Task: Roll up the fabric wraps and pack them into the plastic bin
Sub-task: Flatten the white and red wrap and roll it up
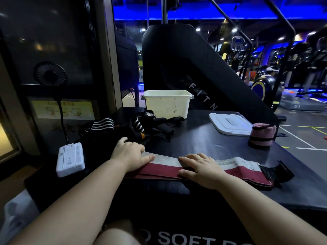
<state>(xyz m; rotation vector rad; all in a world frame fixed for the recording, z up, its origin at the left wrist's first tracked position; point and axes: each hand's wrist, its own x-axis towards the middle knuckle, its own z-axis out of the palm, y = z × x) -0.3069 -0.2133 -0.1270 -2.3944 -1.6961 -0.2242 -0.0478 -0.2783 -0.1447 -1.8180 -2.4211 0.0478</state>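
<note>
head view: the red and white wrap (pixel 159 169) is lying stretched out flat along the near edge of the dark counter (pixel 203 140), running from 9 to 3 o'clock, with its black fastening tab trailing off the right end. the left hand (pixel 130 153) is resting on the wrap's left end with its fingers straight, grasping nothing. the right hand (pixel 200 167) is pressing flat on the middle, fingers pointing left and thumb along the near edge, also released. both palms are probably pinning the cloth smooth so that a tight roll can start from one end.

the plastic bin (pixel 167 103) is standing open at 12 o'clock at the far side of the counter; its inside is hidden from here. its white lid (pixel 230 123) is lying apart at 1 o'clock, leaving the mouth free. a pink rolled wrap (pixel 262 134) is standing at 2 o'clock by the right edge, seemingly finished and waiting to be packed. a heap of black striped wraps (pixel 138 126) is lying at 11 o'clock, just beyond the left hand, within easy reach for later turns. a white box (pixel 70 159) is sitting at 9 o'clock.
</note>
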